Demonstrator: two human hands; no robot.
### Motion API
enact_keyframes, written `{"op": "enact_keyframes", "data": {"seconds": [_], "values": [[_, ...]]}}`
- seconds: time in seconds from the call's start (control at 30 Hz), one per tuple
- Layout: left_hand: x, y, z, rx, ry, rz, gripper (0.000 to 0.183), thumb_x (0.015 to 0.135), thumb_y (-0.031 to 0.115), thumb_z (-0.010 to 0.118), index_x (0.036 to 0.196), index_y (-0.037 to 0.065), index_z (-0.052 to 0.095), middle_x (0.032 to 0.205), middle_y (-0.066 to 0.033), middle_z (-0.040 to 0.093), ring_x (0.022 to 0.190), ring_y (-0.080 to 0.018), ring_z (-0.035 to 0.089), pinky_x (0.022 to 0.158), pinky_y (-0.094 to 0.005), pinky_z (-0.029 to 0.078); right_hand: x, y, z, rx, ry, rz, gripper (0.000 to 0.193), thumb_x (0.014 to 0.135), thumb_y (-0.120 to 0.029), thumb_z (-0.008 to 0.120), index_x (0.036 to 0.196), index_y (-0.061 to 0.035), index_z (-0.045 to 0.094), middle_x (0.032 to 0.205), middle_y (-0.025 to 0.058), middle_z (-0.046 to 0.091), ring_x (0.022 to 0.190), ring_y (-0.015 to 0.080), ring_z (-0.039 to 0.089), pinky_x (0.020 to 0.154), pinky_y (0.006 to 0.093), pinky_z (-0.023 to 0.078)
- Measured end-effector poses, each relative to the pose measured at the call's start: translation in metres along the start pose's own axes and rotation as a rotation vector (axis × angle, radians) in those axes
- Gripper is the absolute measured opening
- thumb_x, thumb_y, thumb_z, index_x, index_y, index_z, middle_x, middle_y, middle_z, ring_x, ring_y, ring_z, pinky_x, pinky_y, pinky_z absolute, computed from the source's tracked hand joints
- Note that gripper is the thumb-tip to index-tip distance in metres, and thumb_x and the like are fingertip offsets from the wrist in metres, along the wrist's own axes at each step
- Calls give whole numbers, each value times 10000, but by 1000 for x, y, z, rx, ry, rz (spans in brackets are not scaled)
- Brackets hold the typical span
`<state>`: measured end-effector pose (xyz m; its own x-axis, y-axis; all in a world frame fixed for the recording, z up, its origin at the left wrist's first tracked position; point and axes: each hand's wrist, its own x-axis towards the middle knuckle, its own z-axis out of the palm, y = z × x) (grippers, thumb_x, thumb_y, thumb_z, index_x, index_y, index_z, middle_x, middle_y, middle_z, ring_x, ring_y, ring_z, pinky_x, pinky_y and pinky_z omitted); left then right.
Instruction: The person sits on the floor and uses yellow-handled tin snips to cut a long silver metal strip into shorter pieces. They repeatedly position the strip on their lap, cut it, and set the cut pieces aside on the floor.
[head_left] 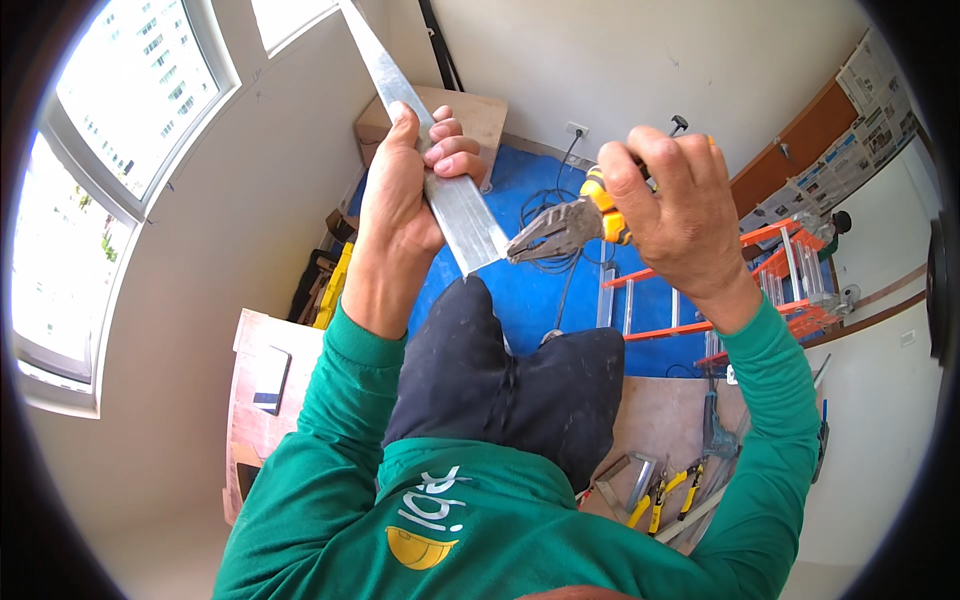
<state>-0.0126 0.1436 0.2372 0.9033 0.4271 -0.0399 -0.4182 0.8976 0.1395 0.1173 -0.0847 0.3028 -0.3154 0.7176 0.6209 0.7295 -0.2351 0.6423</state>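
My left hand [410, 180] is wrapped round a long grey metal channel [468, 222], which slants from the top of the view down toward my knee. In my right hand [680, 210] are combination pliers [556, 232] with yellow and black handles. Their jaws point left and meet the corner of the channel's near end; whether they grip its edge I cannot tell. My fingers hide most of the handles.
An orange ladder [690, 318] lies to the right on blue floor covering [440, 300]. Black cable [545, 205] coils behind the pliers. A drill [716, 428] and several yellow-handled hand tools [656, 505] lie at lower right. A wooden box [485, 112] stands by the wall.
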Motion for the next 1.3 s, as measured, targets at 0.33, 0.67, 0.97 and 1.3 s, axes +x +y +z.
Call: {"op": "enact_keyframes", "data": {"seconds": [0.33, 0.67, 0.97, 1.3], "values": [[27, -15, 30, -9, -56, -14, 481, 1198, 530, 391, 1121, 61, 471, 833, 16, 419, 649, -71, 420, 557, -241, 467, 9, 38, -16, -178, 52, -35, 304, 947, -209, 798, 1218, -180, 663, 1233, -9, 602, 1113, 178, 628, 930, 376, 540], [26, -17, 35, 47, -39, 13, 505, 1195, 549, 376, 1102, 60, 464, 820, 23, 407, 650, -70, 418, 563, -234, 472, 4, 28, -22, -365, 16, 55, 306, 922, -286, 820, 1196, -254, 687, 1241, -58, 606, 1199, 161, 585, 1026, 427, 418], [29, -21, 34, 50, -67, 37, 508, 1218, 476, 329, 1137, -10, 452, 892, -37, 450, 693, -97, 436, 575, -246, 479, 2, 32, -44, -381, -86, 34, 348, 892, -249, 833, 1208, -245, 686, 1261, -49, 611, 1256, 177, 571, 1022, 422, 399], [25, -11, 40, 32, -50, -1, 501, 1223, 457, 328, 1091, -10, 453, 906, -48, 453, 693, -105, 438, 565, -250, 470, 8, 33, -25, -367, -2, 59, 232, 948, -316, 801, 1144, -282, 682, 1236, -85, 604, 1249, 146, 580, 998, 436, 384]]}}
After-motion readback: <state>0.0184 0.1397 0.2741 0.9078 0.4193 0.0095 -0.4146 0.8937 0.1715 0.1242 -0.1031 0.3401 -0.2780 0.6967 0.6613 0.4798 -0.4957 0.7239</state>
